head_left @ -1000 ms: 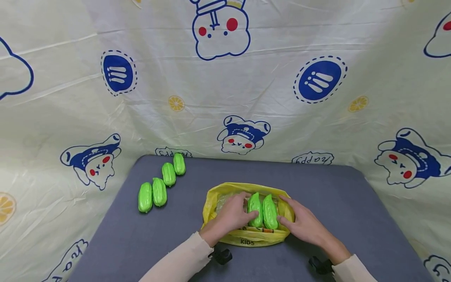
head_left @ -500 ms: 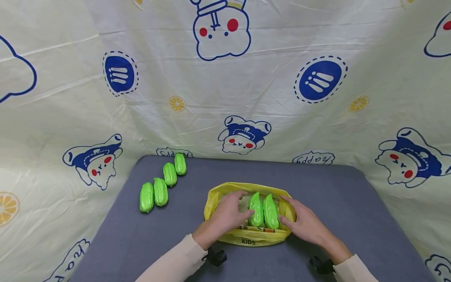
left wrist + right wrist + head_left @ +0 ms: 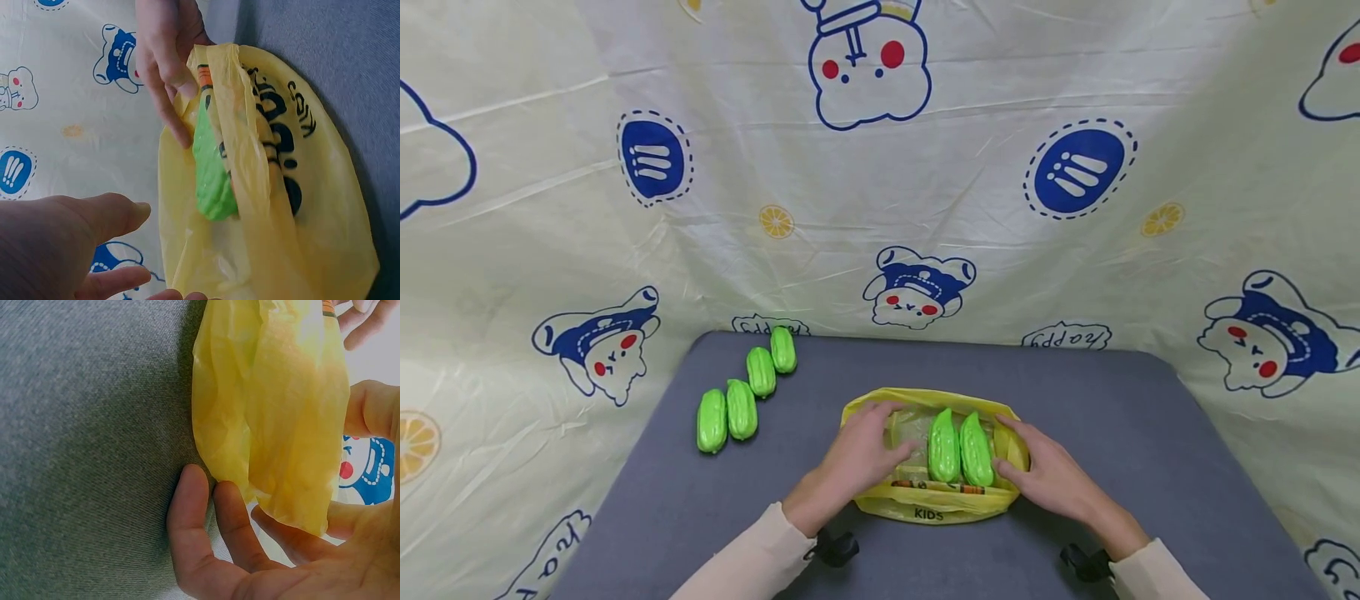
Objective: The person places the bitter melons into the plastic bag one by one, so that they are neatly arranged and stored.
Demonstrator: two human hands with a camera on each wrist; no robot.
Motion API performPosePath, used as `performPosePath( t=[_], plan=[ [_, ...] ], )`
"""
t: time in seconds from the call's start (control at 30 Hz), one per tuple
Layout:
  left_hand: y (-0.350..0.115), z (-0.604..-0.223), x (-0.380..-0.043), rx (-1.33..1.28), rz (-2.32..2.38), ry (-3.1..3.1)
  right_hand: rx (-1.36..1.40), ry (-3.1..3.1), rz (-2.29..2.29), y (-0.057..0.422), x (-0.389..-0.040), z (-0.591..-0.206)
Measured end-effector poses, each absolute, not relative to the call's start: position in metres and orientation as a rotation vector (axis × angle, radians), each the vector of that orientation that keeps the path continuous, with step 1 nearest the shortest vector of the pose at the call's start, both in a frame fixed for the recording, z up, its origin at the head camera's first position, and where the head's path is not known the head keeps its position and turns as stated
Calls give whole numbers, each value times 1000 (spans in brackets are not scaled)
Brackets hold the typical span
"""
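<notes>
A yellow plastic bag (image 3: 925, 507) lies with its mouth open in front of me, "KIDS" printed near its front edge. Two bright green, bumpy bitter melons (image 3: 944, 446) rest side by side inside, towards the bag's right end; one bitter melon (image 3: 211, 165) shows partly behind the rim in the left wrist view. My right hand (image 3: 1056, 475) holds the bag's right end, thumb over the rim and fingers around the outside. My left hand (image 3: 861, 446) hovers over the bag's left part, fingers spread and holding nothing.
Several more green bitter melons (image 3: 742, 409) lie in a slanting row at the back left of the grey table (image 3: 625, 533). A white curtain (image 3: 880, 183) printed with cartoons hangs right behind the table.
My left hand has drawn away to the left from the two bitter melons in the bag, its fingers spreading. My right hand stays at the bag's right end.
</notes>
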State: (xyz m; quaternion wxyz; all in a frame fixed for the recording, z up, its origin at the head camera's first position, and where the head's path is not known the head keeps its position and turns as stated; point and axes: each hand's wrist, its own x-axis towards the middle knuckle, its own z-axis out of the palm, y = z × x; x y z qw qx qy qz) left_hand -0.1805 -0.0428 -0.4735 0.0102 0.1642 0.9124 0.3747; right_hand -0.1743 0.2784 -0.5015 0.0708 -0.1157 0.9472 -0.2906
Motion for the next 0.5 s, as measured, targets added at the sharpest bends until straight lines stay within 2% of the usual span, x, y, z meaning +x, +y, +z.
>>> performPosePath(
  t=[0.5],
  plan=[
    [-98,-464,-172,380,1097,3009,-327,2713,-1055,285,-175,-505]
  ],
)
